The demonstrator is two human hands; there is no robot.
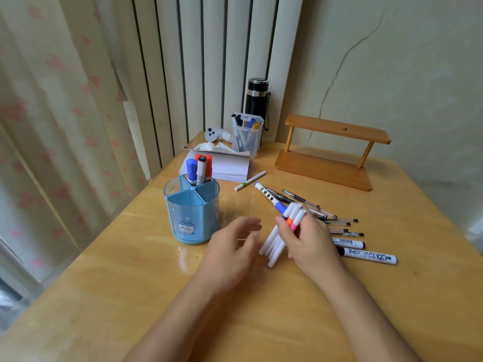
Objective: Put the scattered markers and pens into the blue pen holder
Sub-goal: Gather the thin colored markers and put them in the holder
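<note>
The blue pen holder [192,212] stands on the wooden table, left of centre, with three markers [200,169] upright in its back compartment. My right hand [307,239] is shut on a bundle of thin white markers [275,242], tilted, tips near the table. My left hand [232,246] hovers just left of the bundle, fingers apart and blurred, holding nothing. A blue-capped white marker [266,195] lies behind my right hand. A thin white pen [250,181] lies further back. Black pens [308,201] and black-capped markers [368,256] lie to the right.
A stack of paper [230,167] with tissue lies behind the holder. A clear box of pens [247,135], a black flask [257,97] and a white controller [215,134] stand at the back. A wooden shelf [332,152] stands at the back right. The table [130,296] meets curtains at left.
</note>
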